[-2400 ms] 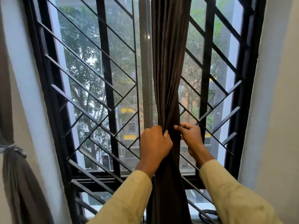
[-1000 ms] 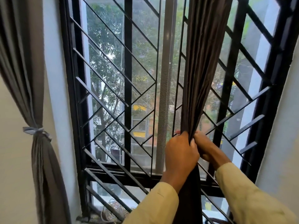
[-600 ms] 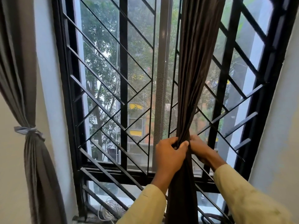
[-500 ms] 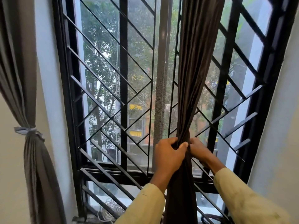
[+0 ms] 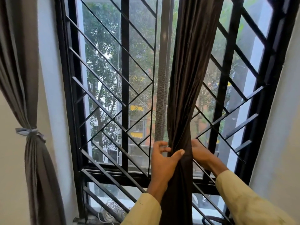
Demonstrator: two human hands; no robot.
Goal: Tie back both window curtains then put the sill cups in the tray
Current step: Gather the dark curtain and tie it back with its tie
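**Now the second curtain: soft cloth bunched at the waist**

Before the black window grille (image 5: 125,95), the dark right curtain (image 5: 191,78) hangs in a loose rope down the middle of the panes, not yet tied. The grey left curtain (image 5: 37,168) is drawn to the wall and cinched by a pale tie (image 5: 30,132).

The cloth looks light, limp and slightly glossy, so it is likely to slide and fan out unless the whole bundle is ringed at its narrowest point.

The left hand (image 5: 164,159) holds it there, thumb across the front and fingers curled in at the edge. The right hand (image 5: 199,153) lies against the far side, but its fingers are hidden behind the folds and its grip cannot be told.

A white cable coil (image 5: 110,211) lies low on the sill. The cups and tray are out of view.
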